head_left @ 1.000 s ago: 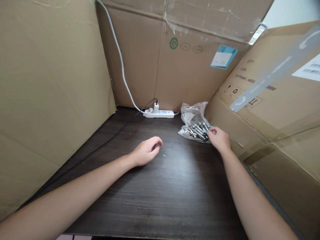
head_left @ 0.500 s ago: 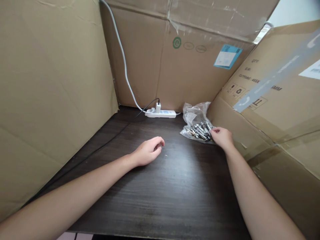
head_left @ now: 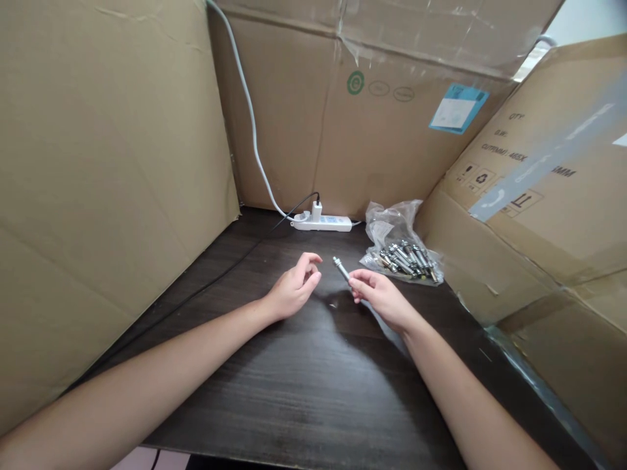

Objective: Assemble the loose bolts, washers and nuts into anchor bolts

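Between the fingertips of my right hand (head_left: pixel 377 292) is a silver expansion bolt (head_left: pixel 341 268), its nut end pointing up and to the left. My left hand (head_left: pixel 296 285) is just left of the bolt, apart from it, with thumb and fingers parted and nothing between them. Behind my right hand, a clear plastic bag (head_left: pixel 389 219) lies on the dark table (head_left: pixel 294 385). Several similar metal bolts (head_left: pixel 409 258) are heaped on the bag's near part.
A white power strip (head_left: pixel 323 223) with a plugged-in adapter and black cable (head_left: pixel 230 266) lies at the back. Cardboard boxes enclose the table: one left (head_left: pixel 122 130), one behind (head_left: pixel 294 117), one right (head_left: pixel 553 241).
My right hand has come away from the bag toward the middle, carrying one bolt. My left hand has lifted slightly and its fingers have spread. The view has shifted a little.
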Demonstrator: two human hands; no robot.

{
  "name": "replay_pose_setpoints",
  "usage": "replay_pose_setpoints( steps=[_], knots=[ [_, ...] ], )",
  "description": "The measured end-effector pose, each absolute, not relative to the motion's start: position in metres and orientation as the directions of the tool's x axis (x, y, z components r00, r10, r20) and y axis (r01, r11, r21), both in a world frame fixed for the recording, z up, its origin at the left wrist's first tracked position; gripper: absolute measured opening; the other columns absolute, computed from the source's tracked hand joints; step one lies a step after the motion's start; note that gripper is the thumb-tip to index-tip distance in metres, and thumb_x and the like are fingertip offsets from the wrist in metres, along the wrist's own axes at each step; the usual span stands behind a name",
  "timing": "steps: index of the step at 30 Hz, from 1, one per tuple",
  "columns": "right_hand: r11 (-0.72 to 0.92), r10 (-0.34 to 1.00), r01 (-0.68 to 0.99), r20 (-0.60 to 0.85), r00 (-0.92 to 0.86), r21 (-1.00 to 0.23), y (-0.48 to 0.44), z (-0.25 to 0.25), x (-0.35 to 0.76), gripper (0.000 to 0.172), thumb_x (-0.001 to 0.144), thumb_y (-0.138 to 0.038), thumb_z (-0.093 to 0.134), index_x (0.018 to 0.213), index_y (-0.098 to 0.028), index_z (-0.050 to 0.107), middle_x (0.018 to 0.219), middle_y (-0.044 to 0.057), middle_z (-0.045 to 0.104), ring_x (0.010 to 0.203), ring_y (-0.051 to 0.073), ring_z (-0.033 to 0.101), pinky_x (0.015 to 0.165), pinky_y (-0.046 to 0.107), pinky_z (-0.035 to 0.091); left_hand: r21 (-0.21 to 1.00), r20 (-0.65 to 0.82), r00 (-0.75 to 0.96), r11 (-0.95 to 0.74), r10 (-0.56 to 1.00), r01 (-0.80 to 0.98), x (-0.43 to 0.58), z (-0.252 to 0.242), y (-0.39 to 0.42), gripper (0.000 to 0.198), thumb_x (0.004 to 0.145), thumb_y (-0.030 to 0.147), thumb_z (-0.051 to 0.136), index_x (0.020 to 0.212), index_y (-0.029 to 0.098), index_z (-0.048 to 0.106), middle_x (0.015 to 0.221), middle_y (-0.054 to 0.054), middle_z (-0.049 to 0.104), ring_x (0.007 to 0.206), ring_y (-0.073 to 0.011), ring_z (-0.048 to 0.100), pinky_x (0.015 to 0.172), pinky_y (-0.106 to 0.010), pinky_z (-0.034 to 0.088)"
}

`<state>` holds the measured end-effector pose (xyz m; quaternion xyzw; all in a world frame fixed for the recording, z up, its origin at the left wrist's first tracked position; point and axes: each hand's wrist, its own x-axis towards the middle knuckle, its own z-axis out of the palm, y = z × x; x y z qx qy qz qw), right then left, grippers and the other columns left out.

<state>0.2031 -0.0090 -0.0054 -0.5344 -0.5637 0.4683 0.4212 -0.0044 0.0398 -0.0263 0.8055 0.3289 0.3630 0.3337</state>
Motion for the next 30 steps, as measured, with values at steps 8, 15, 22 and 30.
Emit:
replay_pose_setpoints(
  steps=[8, 15, 22, 30],
  knots=[
    [0.222, 0.971, 0.464, 0.149, -0.188, -0.858, -0.023, -0.020, 0.203, 0.019, 0.085, -0.036, 0.056, 0.090, -0.018, 0.059, 0.078, 0.002, 0.059, 0.069, 0.014, 0.055, 0.066, 0.029, 0.045, 0.726, 0.295, 0.632, -0.598, 0.716, 0.339, -0.004, -0.022, 0.033, 0.018, 0.095, 0.030, 0.037, 0.107, 0.021, 0.045, 0.080, 0.002, 0.056, 0.069, -0.0117, 0.051, 0.067, -0.023, 0.040],
    [0.194, 0.972, 0.401, 0.121, -0.200, -0.895, -0.023, -0.022, 0.204, 0.010, 0.087, -0.029, 0.050, 0.091, -0.022, 0.046, 0.067, -0.005, 0.049, 0.057, 0.011, 0.049, 0.056, 0.024, 0.039, 0.668, 0.231, 0.680, -0.622, 0.696, 0.409, -0.003, -0.019, 0.027, 0.020, 0.092, 0.027, 0.041, 0.109, 0.022, 0.048, 0.081, 0.002, 0.060, 0.066, -0.0115, 0.054, 0.065, -0.023, 0.040],
    [0.249, 0.962, 0.447, 0.165, -0.220, -0.859, -0.030, -0.018, 0.193, 0.017, 0.089, -0.033, 0.049, 0.102, -0.022, 0.050, 0.077, -0.002, 0.053, 0.069, 0.013, 0.050, 0.064, 0.025, 0.040, 0.645, 0.224, 0.718, -0.652, 0.659, 0.397, -0.002, -0.013, 0.022, 0.022, 0.092, 0.025, 0.040, 0.111, 0.023, 0.049, 0.085, 0.001, 0.062, 0.071, -0.0127, 0.057, 0.069, -0.024, 0.042],
    [0.222, 0.966, 0.393, 0.146, -0.214, -0.892, -0.030, -0.020, 0.189, 0.023, 0.088, -0.040, 0.052, 0.100, -0.021, 0.055, 0.079, -0.001, 0.058, 0.065, 0.012, 0.052, 0.060, 0.024, 0.041, 0.653, 0.235, 0.724, -0.657, 0.648, 0.376, -0.003, -0.013, 0.021, 0.022, 0.090, 0.024, 0.041, 0.110, 0.022, 0.050, 0.077, 0.002, 0.060, 0.068, -0.0128, 0.057, 0.069, -0.024, 0.044]
  ],
)
